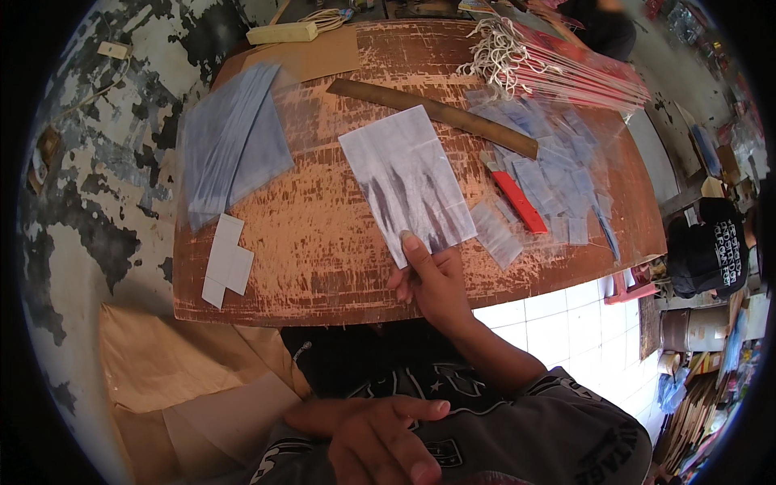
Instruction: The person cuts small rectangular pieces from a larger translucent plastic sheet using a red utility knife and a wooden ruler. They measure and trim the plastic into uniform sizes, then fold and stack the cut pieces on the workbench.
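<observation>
Head view shows us a worn brown tabletop (323, 259), its near edge running just above our lap and its far right corner crowded. A stack of red-edged bags with white cord handles (558, 61) fills that far corner, out of the way. A pile of clear plastic sheets (230, 141) lies at the left, within reach of our left side. A long brown ruler (432, 117) lies slanted across the middle, and small clear plastic offcuts (550, 174) litter the right side around a red cutter (517, 200).

Our right hand (432, 279) pinches the lower corner of a clear plastic sleeve with white paper (408, 182), thumb on top, holding it tilted above the middle of the tabletop. Our left hand (376, 436) rests on our lap, fingers loosely curled, grasping nothing. Bare wood between the sleeve and the left pile leaves room to move.
</observation>
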The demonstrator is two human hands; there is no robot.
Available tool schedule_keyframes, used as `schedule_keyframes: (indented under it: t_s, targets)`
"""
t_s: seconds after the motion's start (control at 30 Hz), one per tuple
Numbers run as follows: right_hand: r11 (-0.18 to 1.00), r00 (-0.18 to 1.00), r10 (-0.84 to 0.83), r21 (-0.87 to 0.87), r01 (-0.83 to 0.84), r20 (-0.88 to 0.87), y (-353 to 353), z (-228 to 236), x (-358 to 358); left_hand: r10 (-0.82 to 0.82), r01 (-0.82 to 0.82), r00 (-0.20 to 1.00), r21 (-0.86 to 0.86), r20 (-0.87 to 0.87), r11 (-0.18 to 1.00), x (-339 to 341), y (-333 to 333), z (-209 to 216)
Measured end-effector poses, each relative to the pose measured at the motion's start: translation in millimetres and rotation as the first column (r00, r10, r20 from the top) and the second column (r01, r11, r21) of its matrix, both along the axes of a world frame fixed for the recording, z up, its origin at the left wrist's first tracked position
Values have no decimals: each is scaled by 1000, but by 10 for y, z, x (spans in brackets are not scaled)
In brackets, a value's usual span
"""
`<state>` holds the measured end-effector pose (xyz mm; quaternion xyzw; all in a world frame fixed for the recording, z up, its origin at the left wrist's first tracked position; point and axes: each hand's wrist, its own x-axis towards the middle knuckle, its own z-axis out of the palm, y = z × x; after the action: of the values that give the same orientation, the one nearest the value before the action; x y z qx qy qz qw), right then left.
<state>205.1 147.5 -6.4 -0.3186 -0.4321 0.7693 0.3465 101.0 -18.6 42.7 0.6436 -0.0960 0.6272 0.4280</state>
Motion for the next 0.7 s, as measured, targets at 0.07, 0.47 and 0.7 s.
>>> schedule_keyframes:
  t_s: [0.07, 0.47, 0.7]
  targets:
    - [1000, 1000, -9, -1, 9, 4, -3, -1, 0, 43, -41, 999, -84, 20, 996, 35, 16, 123]
    - [1000, 999, 1, -5, -1, -42, 17, -12, 1, 611, -669, 722, 103, 325, 736, 197, 225, 437]
    - [1000, 999, -9, -25, 8, -49, -35, 33, 22, 459, -475, 879, 150, 131, 867, 372, 201, 374]
